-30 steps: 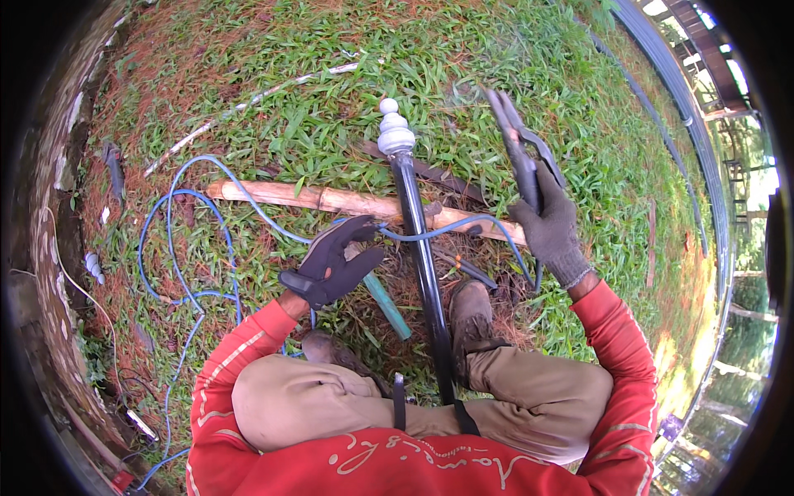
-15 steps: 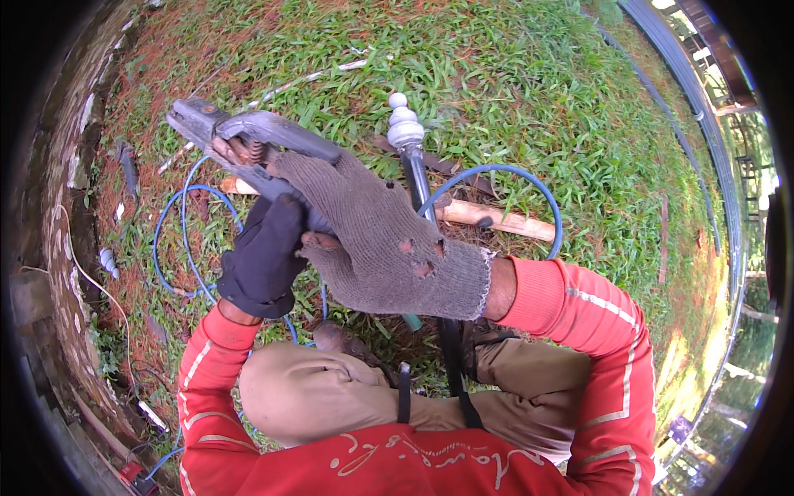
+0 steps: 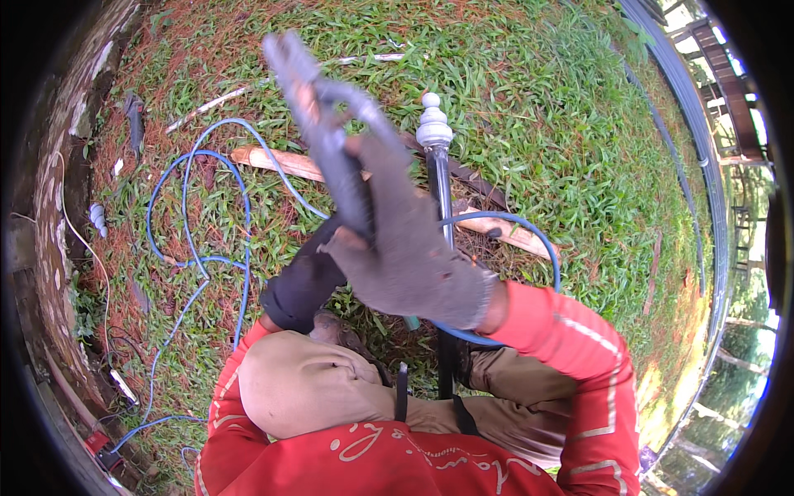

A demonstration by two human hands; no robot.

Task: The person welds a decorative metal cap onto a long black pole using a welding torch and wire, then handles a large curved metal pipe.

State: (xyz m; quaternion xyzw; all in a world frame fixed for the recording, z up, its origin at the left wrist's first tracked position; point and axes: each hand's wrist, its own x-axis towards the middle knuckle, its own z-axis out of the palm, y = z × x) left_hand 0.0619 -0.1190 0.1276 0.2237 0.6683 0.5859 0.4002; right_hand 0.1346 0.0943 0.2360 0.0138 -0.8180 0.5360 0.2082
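The right hand [image 3: 405, 240] grips a clamp [image 3: 324, 136]; I cannot tell the half-hidden left hand's [image 3: 306, 283] grip. A pole [image 3: 440, 183] runs forward beneath the nearer, right wrist.

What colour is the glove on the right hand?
The glove is greyish brown, best seen in the head view.

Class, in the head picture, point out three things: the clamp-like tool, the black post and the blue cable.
Clamp-like tool [image 3: 335, 155]: head view, on its dark grip.
Black post [image 3: 441, 180]: head view, on its upper shaft.
Blue cable [image 3: 498, 215]: head view, on its right-hand arc.
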